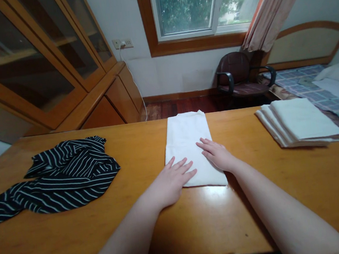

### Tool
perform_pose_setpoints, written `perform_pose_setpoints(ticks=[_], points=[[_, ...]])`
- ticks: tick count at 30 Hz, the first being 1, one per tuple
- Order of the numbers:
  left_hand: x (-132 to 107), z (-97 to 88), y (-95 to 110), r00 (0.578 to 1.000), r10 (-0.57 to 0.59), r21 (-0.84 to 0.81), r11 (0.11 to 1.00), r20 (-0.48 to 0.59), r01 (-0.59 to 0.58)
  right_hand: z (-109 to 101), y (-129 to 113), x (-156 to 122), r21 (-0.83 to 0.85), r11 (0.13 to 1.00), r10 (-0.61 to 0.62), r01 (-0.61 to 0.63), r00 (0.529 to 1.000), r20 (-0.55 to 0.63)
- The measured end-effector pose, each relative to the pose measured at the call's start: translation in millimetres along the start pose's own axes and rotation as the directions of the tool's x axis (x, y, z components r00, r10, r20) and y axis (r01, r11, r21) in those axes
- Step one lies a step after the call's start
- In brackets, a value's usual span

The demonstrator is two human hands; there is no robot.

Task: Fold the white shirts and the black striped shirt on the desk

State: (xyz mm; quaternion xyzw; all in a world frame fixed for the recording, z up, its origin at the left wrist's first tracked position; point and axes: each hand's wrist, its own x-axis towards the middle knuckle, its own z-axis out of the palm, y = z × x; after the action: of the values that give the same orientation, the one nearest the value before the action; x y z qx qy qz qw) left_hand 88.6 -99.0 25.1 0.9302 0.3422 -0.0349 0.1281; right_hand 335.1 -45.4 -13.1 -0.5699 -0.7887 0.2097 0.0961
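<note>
White cloth (186,137) folded into a strip, pressed flat under left grip (173,179) and right grip (218,154), both released. Folded stack (300,122) judged done; striped garment (61,176) not yet folded.

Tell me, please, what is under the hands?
A folded white cloth on the table lies under the left hand and right hand; what the hands cover is hidden.

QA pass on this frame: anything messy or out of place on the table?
The striped garment lies crumpled and unfolded at the left of the table. That contrasts with the folded white cloth under the left hand and right hand, and with the neat stack at the right. Nothing looks spilled or damaged.
</note>
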Motion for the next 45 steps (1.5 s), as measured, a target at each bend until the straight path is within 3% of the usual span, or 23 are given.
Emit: perform_pose_setpoints(ticks=[6,12,15,18,20,22,24,26,29,32,35,37,39,41,43,45], points=[[-4,-15.6,-4,0.97,-0.034,0.032,0.999,-0.241,0.043,-3,4,-2,0.06,0.997,-0.052,0.051,0.999,0.005],[-11,-25.0,-25,0.86,0.038,-0.012,0.999,-0.509,-0.052,-2,15,-4,0.236,0.962,-0.132,0.136,0.991,-0.032],[-14,-21.7,-34,0.752,-0.02,-0.129,0.988,-0.659,-0.087,-4,12,-9,0.384,0.889,-0.231,0.25,0.968,-0.098],[-13,-16.1,-39,0.57,-0.264,-0.37,0.926,-0.778,-0.076,-8,3,-13,0.549,0.743,-0.352,0.383,0.921,-0.166],[-10,-13.5,-41,0.442,-0.469,-0.563,0.82,-0.765,-0.105,-8,-3,-15,0.659,0.636,-0.4,0.402,0.902,-0.165],[-7,-13.5,-44,0.351,-0.62,-0.699,0.694,-0.702,-0.172,-5,-7,-15,0.728,0.567,-0.427,0.384,0.894,-0.139],[-5,-15.7,-46,0.299,-0.712,-0.772,0.592,-0.636,-0.233,-1,-10,-16,0.717,0.584,-0.435,0.38,0.893,-0.118],[-3,-18.8,-45,0.265,-0.765,-0.807,0.524,-0.587,-0.273,3,-13,-15,0.63,0.685,-0.383,0.365,0.917,-0.115],[-2,-21.0,-42,0.271,-0.792,-0.83,0.47,-0.547,-0.299,7,-18,-13,0.537,0.806,-0.226,0.25,0.968,-0.111],[-2,-16.2,-42,0.315,-0.775,-0.83,0.462,-0.549,-0.312,9,-19,-10,0.571,0.806,-0.116,0.153,0.988,-0.1],[0,-3.9,-53,0.381,-0.71,-0.802,0.477,-0.592,-0.359,12,-12,-5,0.584,0.799,-0.027,0.142,0.979,-0.202],[3,5.5,-62,0.46,-0.666,-0.809,0.475,-0.588,-0.346,15,-6,-2,0.586,0.795,0.01,0.156,0.963,-0.27],[7,12.6,-69,0.554,-0.669,-0.862,0.458,-0.495,-0.218,18,0,2,0.608,0.781,0.061,0.142,0.952,-0.3],[11,15.9,-72,0.605,-0.713,-0.905,0.425,-0.354,-0.028,20,3,4,0.628,0.772,0.113,0.099,0.951,-0.289],[15,15.9,-71,0.605,-0.754,-0.911,0.398,-0.256,0.11,20,5,5,0.621,0.782,0.14,0.056,0.955,-0.262],[18,14.6,-70,0.601,-0.766,-0.904,0.396,-0.228,0.161,19,5,4,0.587,0.809,0.141,0.038,0.956,-0.256]])
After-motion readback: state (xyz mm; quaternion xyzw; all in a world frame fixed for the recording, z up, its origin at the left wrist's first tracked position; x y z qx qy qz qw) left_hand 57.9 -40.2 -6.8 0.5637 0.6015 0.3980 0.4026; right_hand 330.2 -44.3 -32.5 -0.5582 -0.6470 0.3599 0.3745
